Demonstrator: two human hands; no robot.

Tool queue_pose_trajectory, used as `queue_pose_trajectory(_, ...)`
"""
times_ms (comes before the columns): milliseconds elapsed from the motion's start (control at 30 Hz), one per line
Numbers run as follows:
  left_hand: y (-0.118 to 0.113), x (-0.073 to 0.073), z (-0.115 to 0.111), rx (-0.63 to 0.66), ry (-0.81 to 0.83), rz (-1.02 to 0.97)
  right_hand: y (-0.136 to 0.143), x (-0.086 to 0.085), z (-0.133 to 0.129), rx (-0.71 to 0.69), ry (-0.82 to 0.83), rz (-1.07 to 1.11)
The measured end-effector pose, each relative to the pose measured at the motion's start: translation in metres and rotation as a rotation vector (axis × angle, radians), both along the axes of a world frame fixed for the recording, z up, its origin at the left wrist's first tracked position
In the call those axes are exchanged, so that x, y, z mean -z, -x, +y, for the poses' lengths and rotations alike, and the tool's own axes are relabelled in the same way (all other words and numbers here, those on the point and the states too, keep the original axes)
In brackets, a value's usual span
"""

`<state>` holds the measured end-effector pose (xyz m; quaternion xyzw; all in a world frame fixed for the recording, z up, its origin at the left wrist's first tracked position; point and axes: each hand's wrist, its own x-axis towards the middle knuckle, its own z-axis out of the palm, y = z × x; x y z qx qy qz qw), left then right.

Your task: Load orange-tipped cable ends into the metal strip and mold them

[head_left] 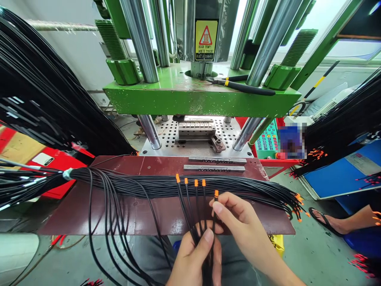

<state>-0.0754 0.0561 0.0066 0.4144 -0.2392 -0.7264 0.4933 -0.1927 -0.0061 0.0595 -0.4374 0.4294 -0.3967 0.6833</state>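
Several black cables (183,206) with orange tips rise out of my left hand (198,254), whose fingers and thumb are closed around them. My right hand (238,220) pinches one more cable just below its orange tip (216,194), a little right of the others. Behind both hands, a thick bundle of black cables (160,186) lies across the brown board (74,216), tied at the left, with orange ends at the right. Two slotted metal bars (214,168) lie on the board beyond the bundle.
A green press (202,101) with steel columns stands ahead, with a metal mould block (196,131) on its perforated plate. Pliers (250,86) rest on the press. Black cables (44,91) hang at both sides. A person's foot (330,220) shows at the right.
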Motion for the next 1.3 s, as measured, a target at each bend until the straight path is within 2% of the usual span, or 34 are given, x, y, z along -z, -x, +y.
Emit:
queue_pose_trajectory(133, -0.002, -0.006, 0.0, 0.042, -0.013, 0.016, 0.001, -0.003, -0.002, 0.053, 0.03, 0.026)
queue_pose_trajectory(267, -0.003, -0.005, 0.002, 0.062, -0.019, 0.012, 0.001, -0.006, -0.005, 0.099, 0.069, 0.101)
queue_pose_trajectory(333, -0.002, -0.002, 0.003, 0.066, -0.015, -0.016, -0.001, -0.007, -0.006, 0.076, 0.032, 0.084)
queue_pose_trajectory(467, 0.0, 0.005, 0.005, 0.111, -0.031, -0.026, -0.004, -0.007, -0.01, -0.092, -0.115, 0.023)
queue_pose_trajectory(533, 0.001, 0.006, 0.006, 0.115, -0.043, -0.024, -0.006, -0.008, -0.011, -0.128, -0.147, 0.018)
queue_pose_trajectory(900, 0.004, 0.004, 0.009, 0.141, -0.079, -0.056, -0.008, -0.015, -0.009, -0.074, -0.177, 0.049)
queue_pose_trajectory(967, 0.005, 0.001, 0.008, 0.144, -0.067, -0.094, -0.008, -0.014, -0.009, -0.061, -0.151, 0.059)
queue_pose_trajectory(1100, 0.006, -0.003, 0.005, 0.231, -0.019, -0.203, -0.007, -0.015, -0.014, -0.044, 0.004, 0.074)
queue_pose_trajectory(1200, 0.008, 0.001, 0.004, 0.296, 0.041, -0.288, -0.006, -0.014, -0.02, -0.131, 0.058, 0.118)
queue_pose_trajectory(1300, 0.01, 0.01, 0.005, 0.339, 0.064, -0.355, -0.005, -0.009, -0.024, -0.147, 0.051, 0.18)
